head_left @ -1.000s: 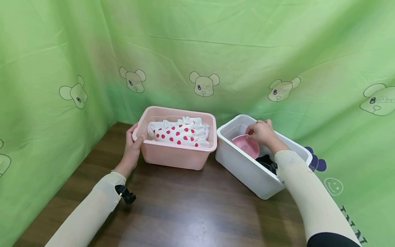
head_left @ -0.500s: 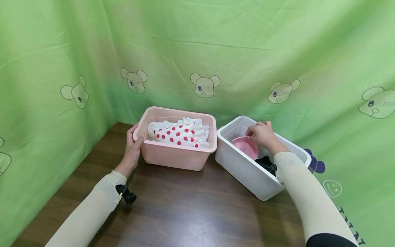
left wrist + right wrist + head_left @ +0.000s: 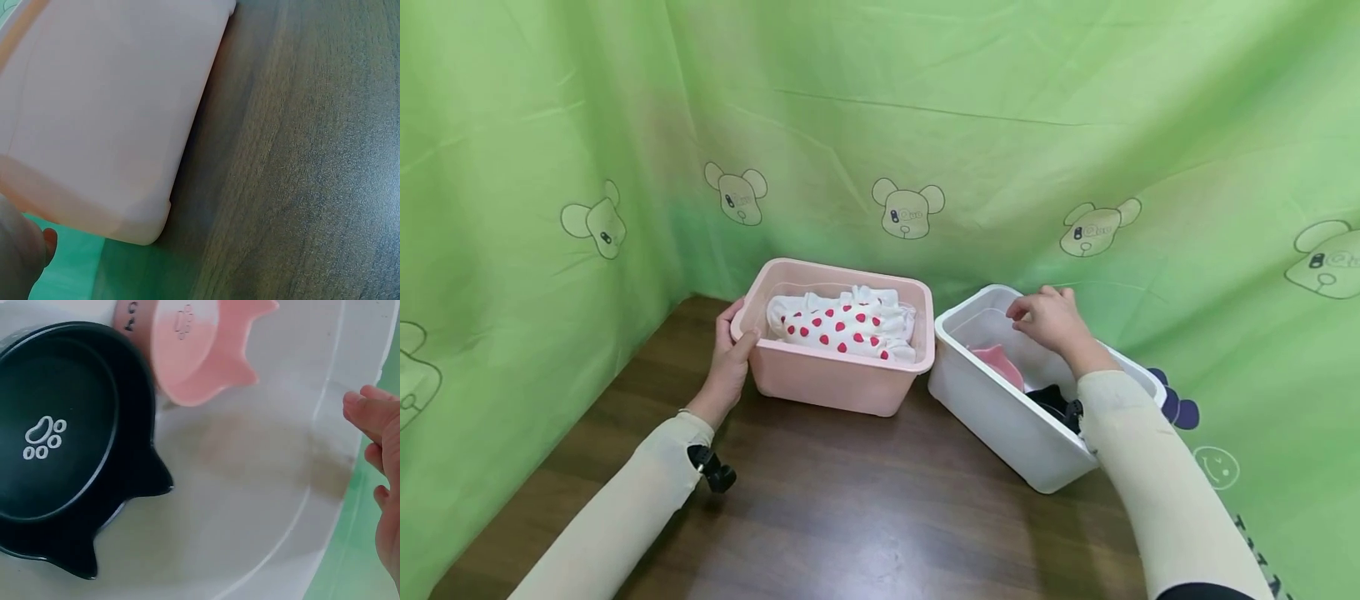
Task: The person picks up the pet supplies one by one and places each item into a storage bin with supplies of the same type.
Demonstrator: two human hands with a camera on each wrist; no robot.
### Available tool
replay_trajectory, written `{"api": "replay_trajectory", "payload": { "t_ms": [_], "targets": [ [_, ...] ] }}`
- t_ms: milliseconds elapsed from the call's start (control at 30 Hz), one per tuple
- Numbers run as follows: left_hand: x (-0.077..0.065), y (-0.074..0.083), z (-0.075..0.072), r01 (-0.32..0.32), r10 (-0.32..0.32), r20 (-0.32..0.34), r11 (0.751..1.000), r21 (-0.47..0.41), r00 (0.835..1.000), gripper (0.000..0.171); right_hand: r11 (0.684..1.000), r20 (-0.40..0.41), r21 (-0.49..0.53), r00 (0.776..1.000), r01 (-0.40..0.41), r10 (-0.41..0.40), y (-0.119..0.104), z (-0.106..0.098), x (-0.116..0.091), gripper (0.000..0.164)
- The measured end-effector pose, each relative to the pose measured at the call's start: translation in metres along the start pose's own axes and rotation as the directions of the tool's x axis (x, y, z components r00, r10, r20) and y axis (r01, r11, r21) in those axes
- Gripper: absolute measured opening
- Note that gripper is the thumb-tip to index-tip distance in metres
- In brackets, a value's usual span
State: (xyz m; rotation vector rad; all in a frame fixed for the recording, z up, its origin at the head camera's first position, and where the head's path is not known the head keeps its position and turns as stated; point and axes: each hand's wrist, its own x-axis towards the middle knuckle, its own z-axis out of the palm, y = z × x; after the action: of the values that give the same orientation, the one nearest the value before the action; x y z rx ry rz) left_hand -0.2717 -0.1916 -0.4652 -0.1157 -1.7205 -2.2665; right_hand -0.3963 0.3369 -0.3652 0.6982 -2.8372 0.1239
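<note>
At the left, my left hand (image 3: 728,364) grips the corner of a pink plastic bin (image 3: 827,379), thumb over the rim and fingers round the side. White fabric with red strawberries (image 3: 838,323) lies bundled inside it. My right hand (image 3: 1052,323) hovers at the far rim of a white bin (image 3: 1000,429), fingers loosely bent and holding nothing. Down in that bin are a pink cat-eared bowl (image 3: 234,356) and a black cat-eared bowl (image 3: 56,431) with a white paw print. The right wrist view has the hand apart from both bowls.
Both bins stand side by side at the back of a brown wooden table (image 3: 820,517), the white one angled. A green curtain (image 3: 820,125) printed with bear heads hangs right behind and along both sides.
My right hand has let go of the pink bowl and risen slightly; the bowl has dropped lower inside the white bin. My left hand keeps its grip on the pink bin.
</note>
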Motion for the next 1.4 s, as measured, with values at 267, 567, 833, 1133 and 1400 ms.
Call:
{"api": "replay_trajectory", "payload": {
  "t_ms": [267,567,833,1133,1400],
  "targets": [
    [0.0,-0.002,0.002,-0.039,0.039,-0.023,0.999,0.027,0.999,0.06,0.999,-0.056,0.028,0.997,0.045,-0.044,-0.014,-0.032,0.005,0.015],
    [-0.005,-0.009,0.0,-0.059,0.062,-0.017,0.992,0.111,0.998,0.059,0.994,-0.18,0.1,0.983,0.039,-0.021,-0.038,-0.069,-0.004,0.014],
    [-0.005,-0.01,-0.002,-0.093,0.096,-0.014,0.985,0.144,0.995,0.057,0.972,-0.151,0.232,0.986,-0.038,0.074,-0.055,-0.089,-0.023,0.023],
    [-0.014,0.019,0.017,-0.06,0.062,-0.008,0.991,0.116,0.998,0.061,0.971,-0.115,0.233,0.989,-0.06,0.089,-0.068,-0.089,-0.06,0.025],
    [-0.005,-0.003,0.005,-0.067,0.073,-0.043,0.99,0.126,0.996,0.058,0.967,-0.217,0.255,0.973,-0.019,0.076,-0.087,-0.08,-0.092,0.019]
  ]
}}
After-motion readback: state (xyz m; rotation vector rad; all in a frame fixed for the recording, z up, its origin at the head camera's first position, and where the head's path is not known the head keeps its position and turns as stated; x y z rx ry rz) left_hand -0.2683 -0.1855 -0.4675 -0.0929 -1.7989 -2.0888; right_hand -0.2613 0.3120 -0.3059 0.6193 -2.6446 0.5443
